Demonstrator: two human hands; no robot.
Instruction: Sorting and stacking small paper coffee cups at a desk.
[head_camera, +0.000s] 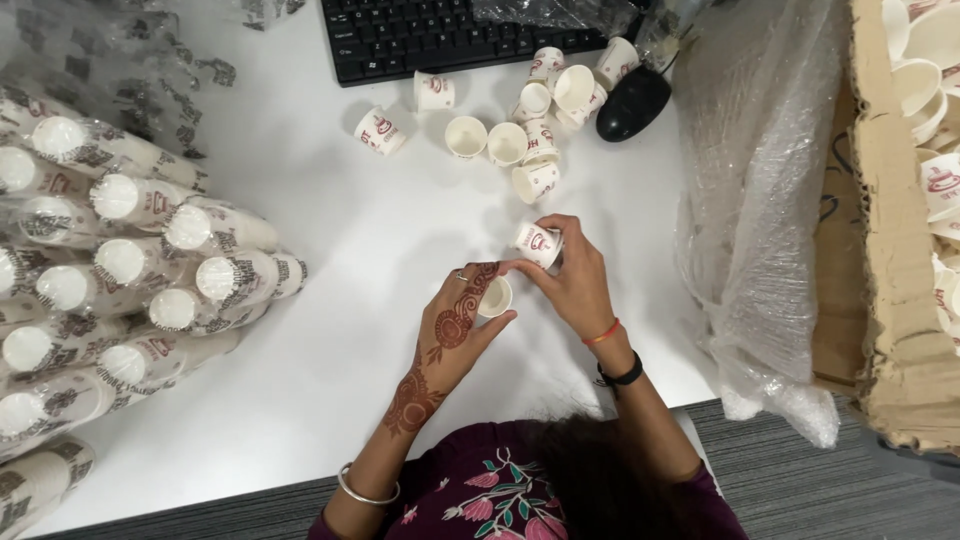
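Fingers of both hands pinch small paper cups at the frame's centre: the left hand (458, 322) curls around one cup (495, 297), its mouth facing up, and the right hand (575, 280) grips a second cup (538, 243) on its side, just above. Doing this well likely means a light grip at the rims, so the thin walls do not crush. Loose cups (508, 125) lie further up, below a keyboard (440, 35); wrapped stacks (130, 270) fill the left.
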